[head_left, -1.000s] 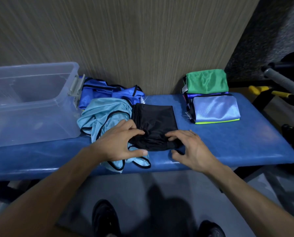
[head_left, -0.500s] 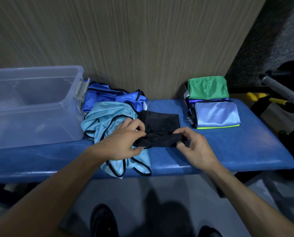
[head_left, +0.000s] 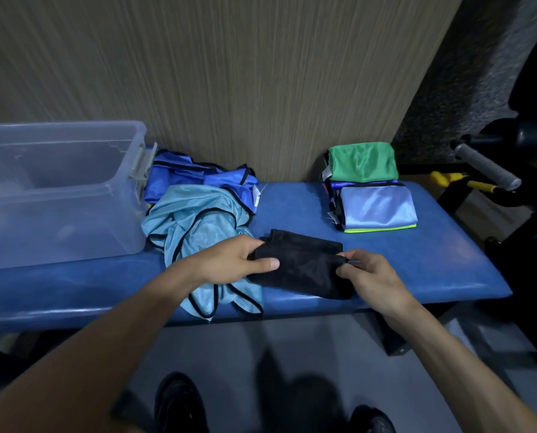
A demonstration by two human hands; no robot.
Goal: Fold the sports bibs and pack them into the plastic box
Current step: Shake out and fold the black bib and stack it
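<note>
The folded black bib lies near the front edge of the blue padded tabletop, about in the middle of its length. The left hand grips the left end of the black bib, with the thumb on top and the other fingers curled under the cloth. The right hand pinches the right end of the same bib between the thumb and the curled fingers. At the left end of the tabletop stands the clear plastic box, without lid; through its walls no bib can be seen inside. Just beside the box lies a loose light blue bib with black trim, which hangs a little over the front edge, and behind it, against the wall, a crumpled royal blue bib. Toward the right back corner there is a stack of folded bibs with a pale lilac one on top, and behind it a folded green bib.
</note>
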